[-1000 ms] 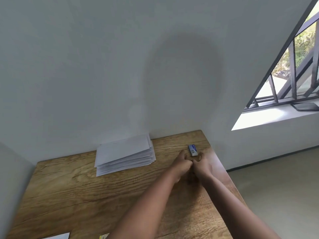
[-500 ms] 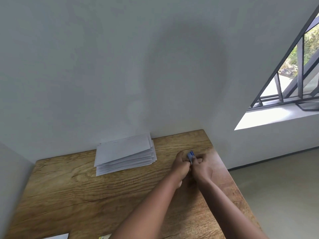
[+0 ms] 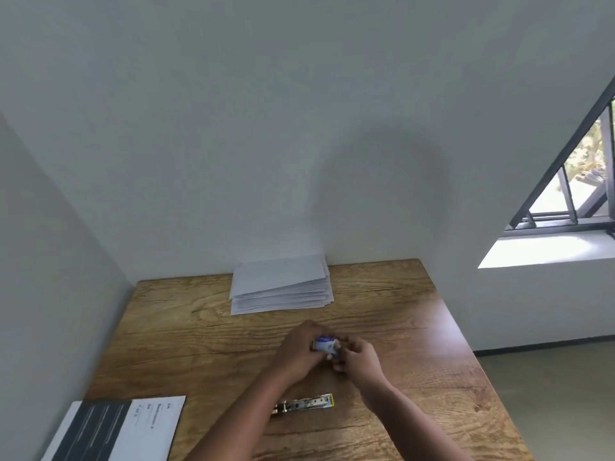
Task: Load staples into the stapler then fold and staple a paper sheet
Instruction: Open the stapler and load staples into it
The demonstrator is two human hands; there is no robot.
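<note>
While our left hand (image 3: 299,347) and right hand (image 3: 357,359) both pinch the small staple box (image 3: 325,345) above the table (image 3: 416,327), the stapler (image 3: 304,403) lies nearer us, and the paper stack (image 3: 281,284) sits by the wall.

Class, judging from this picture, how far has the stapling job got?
Early stage. Done: nothing visibly. In hand: both hands, left hand and right hand, grip the small staple box. Left: the stapler lies untouched, the printed sheet unfolded.
</note>
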